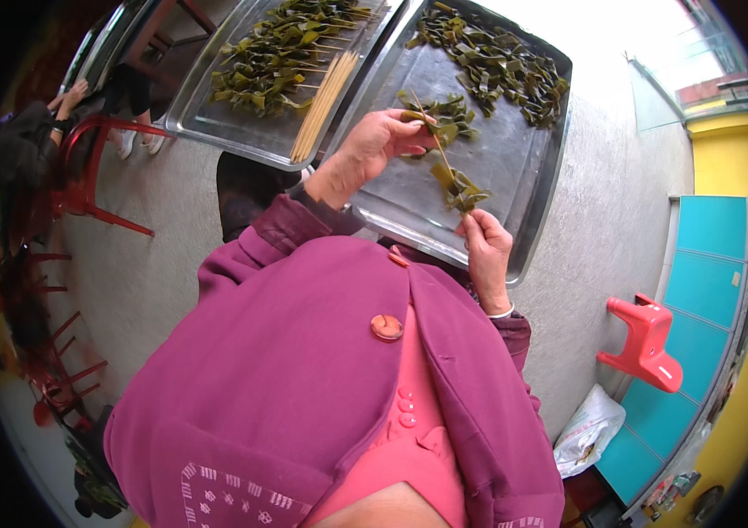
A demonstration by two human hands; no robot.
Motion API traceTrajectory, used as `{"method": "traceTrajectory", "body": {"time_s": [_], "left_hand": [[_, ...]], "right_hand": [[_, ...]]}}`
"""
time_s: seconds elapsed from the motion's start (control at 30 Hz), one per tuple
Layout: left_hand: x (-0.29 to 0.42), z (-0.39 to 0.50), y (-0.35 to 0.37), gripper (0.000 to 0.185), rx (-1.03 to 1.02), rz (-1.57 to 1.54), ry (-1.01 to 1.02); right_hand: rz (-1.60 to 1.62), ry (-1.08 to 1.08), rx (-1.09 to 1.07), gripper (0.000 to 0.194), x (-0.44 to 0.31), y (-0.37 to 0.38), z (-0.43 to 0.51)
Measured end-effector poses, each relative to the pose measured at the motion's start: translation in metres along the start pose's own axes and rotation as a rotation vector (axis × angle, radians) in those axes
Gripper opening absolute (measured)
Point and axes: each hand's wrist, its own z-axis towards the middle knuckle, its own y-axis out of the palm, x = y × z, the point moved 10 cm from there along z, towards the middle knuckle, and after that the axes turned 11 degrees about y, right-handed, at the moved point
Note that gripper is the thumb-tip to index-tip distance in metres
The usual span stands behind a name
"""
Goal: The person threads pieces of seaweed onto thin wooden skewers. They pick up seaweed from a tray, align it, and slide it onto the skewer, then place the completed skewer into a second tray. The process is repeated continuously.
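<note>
My left hand pinches a green kelp-like strip at the upper part of a thin wooden skewer. My right hand grips the skewer's lower end, where folded green strips are threaded. Both hands are over a metal tray. Behind my left hand lies a small group of knotted green strips, with a larger pile of them at the tray's far side. In a second metal tray to the left, loaded skewers lie beside a bundle of bare wooden skewers.
Another person sits at the far left near a red chair. More red chairs stand at the lower left. On the right are a red plastic stool, a white plastic bag and turquoise panels.
</note>
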Motion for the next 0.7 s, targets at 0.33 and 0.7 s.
{"method": "traceTrajectory", "body": {"time_s": [0.33,0.7], "left_hand": [[-0.023,-0.008,0.006,0.024,0.094,0.051,0.029],[-0.012,-0.009,-0.001,0.020,0.135,0.152,0.017]], "right_hand": [[-0.021,-0.085,0.056,0.008,-0.009,0.000,0.006],[-0.112,-0.151,0.101,0.006,-0.011,-0.001,0.005]]}}
